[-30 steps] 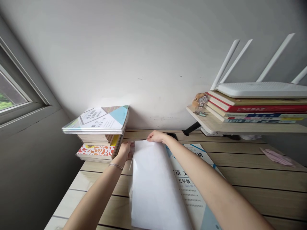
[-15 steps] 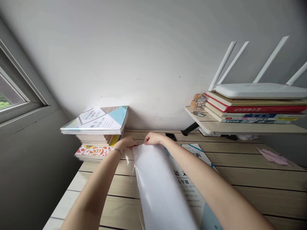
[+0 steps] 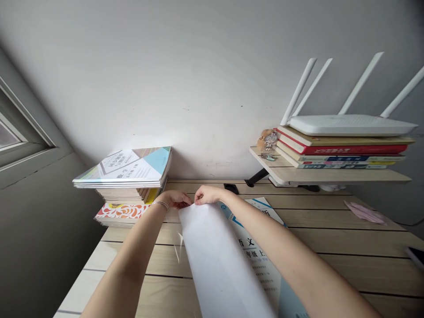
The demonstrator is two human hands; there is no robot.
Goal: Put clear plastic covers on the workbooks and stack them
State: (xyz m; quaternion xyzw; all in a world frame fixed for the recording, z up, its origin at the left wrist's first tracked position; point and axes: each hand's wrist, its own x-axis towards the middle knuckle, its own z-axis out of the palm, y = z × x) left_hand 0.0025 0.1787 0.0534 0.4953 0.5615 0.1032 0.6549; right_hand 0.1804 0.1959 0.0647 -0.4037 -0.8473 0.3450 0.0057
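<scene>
A white sheet [image 3: 218, 260], apparently the book's cover folded over, curves up from an exercise book [image 3: 261, 260] with blue trim and Chinese print. Thin clear plastic film [image 3: 179, 249] glints along its left side. My left hand [image 3: 179, 198], with a bracelet at the wrist, pinches film at the sheet's far left corner; what lies between its fingertips is partly hidden. Close beside it, my right hand [image 3: 207, 194] has thumb and finger closed on the sheet's far edge. My right forearm crosses over the printed book.
A book stack [image 3: 126, 176] stands at the left by the wall. On a raised shelf [image 3: 331, 176] at the right, a white router [image 3: 351, 125] rests on several books, with small keychains [image 3: 267, 141] beside them. A pink cloth [image 3: 364, 213] and a dark phone-like object [image 3: 415, 256] lie at the right.
My hands have come closer together at the far edge of the sheet. The left hand has shifted right toward its corner, and the view has turned slightly right.
</scene>
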